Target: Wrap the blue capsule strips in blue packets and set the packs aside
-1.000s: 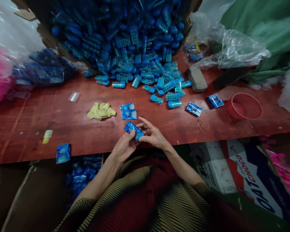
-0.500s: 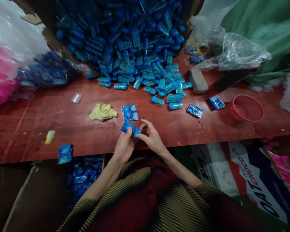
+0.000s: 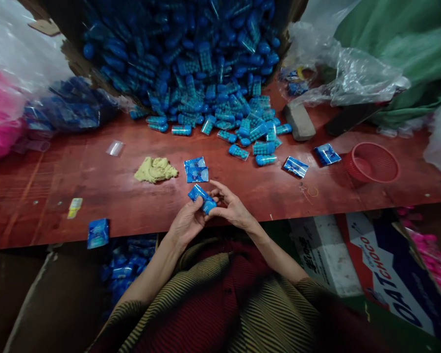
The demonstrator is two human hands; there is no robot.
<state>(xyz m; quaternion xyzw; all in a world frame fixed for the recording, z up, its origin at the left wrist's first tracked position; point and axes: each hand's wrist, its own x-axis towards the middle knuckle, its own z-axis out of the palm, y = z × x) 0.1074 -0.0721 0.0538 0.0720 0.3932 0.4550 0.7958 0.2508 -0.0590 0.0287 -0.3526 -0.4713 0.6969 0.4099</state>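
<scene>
My left hand (image 3: 186, 221) and my right hand (image 3: 233, 208) meet at the near edge of the red table (image 3: 40, 186), both pinched on one small blue packet (image 3: 203, 197) with a blue tube in it. Just beyond the hands lie two flat blue packets (image 3: 196, 169) stacked together. A big heap of blue bead tubes (image 3: 213, 73) spills from a cardboard box toward the middle of the table.
A yellow rag (image 3: 155, 169) lies left of the stacked packets. More blue packets (image 3: 296, 166) and a red mesh basket (image 3: 372, 163) sit to the right, one packet (image 3: 97, 232) at the front left edge. Boxes (image 3: 382, 274) stand below the table; plastic bags (image 3: 349, 73) at the back.
The hands have turned the blue packet slightly between the fingers and stayed at the table edge. Nothing else on the table has moved.
</scene>
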